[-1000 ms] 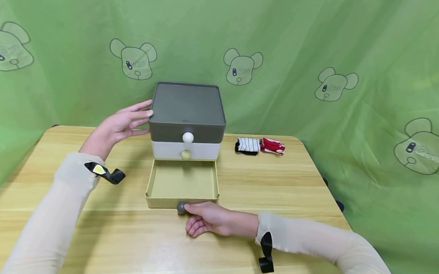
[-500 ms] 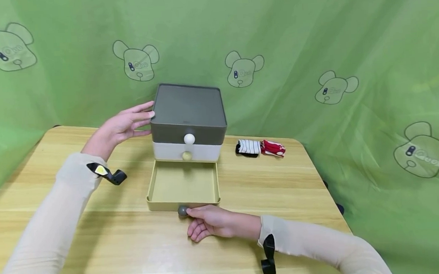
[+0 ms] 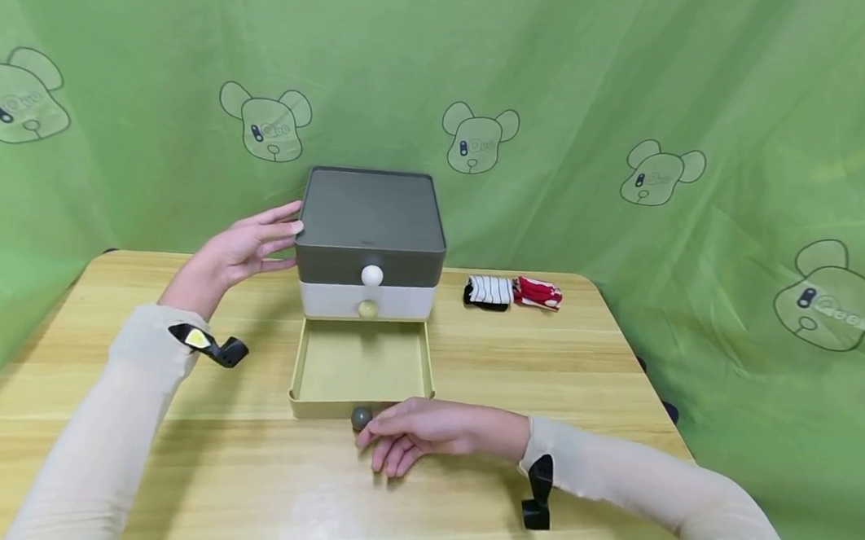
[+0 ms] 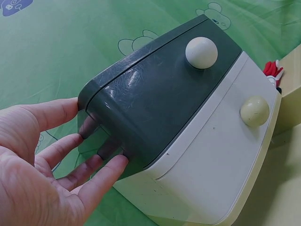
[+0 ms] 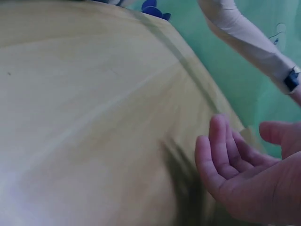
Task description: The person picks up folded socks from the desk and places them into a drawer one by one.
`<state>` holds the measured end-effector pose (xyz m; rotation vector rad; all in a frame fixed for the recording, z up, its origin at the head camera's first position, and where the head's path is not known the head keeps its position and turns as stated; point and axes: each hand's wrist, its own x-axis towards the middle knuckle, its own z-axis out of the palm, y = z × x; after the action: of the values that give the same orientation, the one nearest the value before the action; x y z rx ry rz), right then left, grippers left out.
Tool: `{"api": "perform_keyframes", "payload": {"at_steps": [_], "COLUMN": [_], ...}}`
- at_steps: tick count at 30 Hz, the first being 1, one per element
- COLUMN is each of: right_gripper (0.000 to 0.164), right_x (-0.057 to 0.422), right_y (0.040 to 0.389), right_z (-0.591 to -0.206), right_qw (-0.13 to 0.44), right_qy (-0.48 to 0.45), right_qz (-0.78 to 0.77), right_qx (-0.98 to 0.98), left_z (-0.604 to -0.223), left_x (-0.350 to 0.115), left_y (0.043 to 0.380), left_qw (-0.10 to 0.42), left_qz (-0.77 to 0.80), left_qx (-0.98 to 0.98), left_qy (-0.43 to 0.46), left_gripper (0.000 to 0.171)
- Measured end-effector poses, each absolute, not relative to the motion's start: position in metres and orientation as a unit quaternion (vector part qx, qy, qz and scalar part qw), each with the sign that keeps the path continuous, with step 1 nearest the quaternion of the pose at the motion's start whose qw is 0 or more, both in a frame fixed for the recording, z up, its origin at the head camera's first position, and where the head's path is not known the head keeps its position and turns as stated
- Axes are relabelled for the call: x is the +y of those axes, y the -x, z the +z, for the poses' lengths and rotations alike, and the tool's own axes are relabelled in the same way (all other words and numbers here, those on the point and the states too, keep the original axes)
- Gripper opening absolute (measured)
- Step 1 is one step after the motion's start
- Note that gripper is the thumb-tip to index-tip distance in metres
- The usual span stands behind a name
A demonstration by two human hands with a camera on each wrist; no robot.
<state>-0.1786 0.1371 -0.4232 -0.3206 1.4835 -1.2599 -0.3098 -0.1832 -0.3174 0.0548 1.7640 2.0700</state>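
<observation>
A small drawer cabinet (image 3: 371,212) with a dark grey top tier and a white middle tier stands at the back of the table. Its bottom yellow drawer (image 3: 360,359) is pulled out, with nothing inside. My left hand (image 3: 236,249) rests its spread fingertips against the cabinet's left side; the left wrist view shows those fingers (image 4: 101,181) touching the grey tier. Beside the drawer's grey round knob (image 3: 362,418) is my right hand (image 3: 429,432), its fingers loosely bent and holding nothing. In the right wrist view the palm side of the right hand (image 5: 254,174) shows, with the knob hidden.
Two folded cloth bundles, likely socks, lie right of the cabinet: a black and white striped bundle (image 3: 488,291) and a red and white bundle (image 3: 538,292). A green curtain (image 3: 539,69) hangs behind the wooden table (image 3: 252,475).
My right hand has let go of the drawer's grey knob and its fingers have loosened beside it. The left hand and the drawer stay where they were.
</observation>
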Motion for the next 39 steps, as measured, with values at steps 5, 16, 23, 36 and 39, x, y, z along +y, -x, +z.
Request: {"api": "perform_keyframes", "payload": {"at_steps": [5, 16, 23, 36, 39], "right_gripper": [0.038, 0.033, 0.028, 0.032, 0.038], "right_x": [0.143, 0.192, 0.226, 0.261, 0.265], "right_y": [0.198, 0.261, 0.311, 0.385, 0.395], "right_z": [-0.394, -0.321, -0.302, -0.339, -0.352], "right_qw": [0.504, 0.357, 0.288, 0.197, 0.185], "right_qy": [0.209, 0.339, 0.304, 0.204, 0.189], "right_qz": [-0.499, -0.414, -0.331, -0.252, -0.231], "right_qx": [0.673, 0.766, 0.846, 0.925, 0.936], "left_z": [-0.317, -0.319, -0.319, -0.32, -0.319], "left_x": [-0.183, -0.183, -0.183, -0.184, -0.183], "left_y": [0.311, 0.31, 0.311, 0.312, 0.312], "left_qw": [0.208, 0.209, 0.209, 0.211, 0.212], "left_qz": [0.744, 0.742, 0.742, 0.741, 0.741], "left_qx": [0.635, 0.637, 0.637, 0.637, 0.638], "left_qy": [-0.018, -0.01, -0.012, -0.011, -0.012], "left_gripper": [0.069, 0.07, 0.07, 0.071, 0.071]}}
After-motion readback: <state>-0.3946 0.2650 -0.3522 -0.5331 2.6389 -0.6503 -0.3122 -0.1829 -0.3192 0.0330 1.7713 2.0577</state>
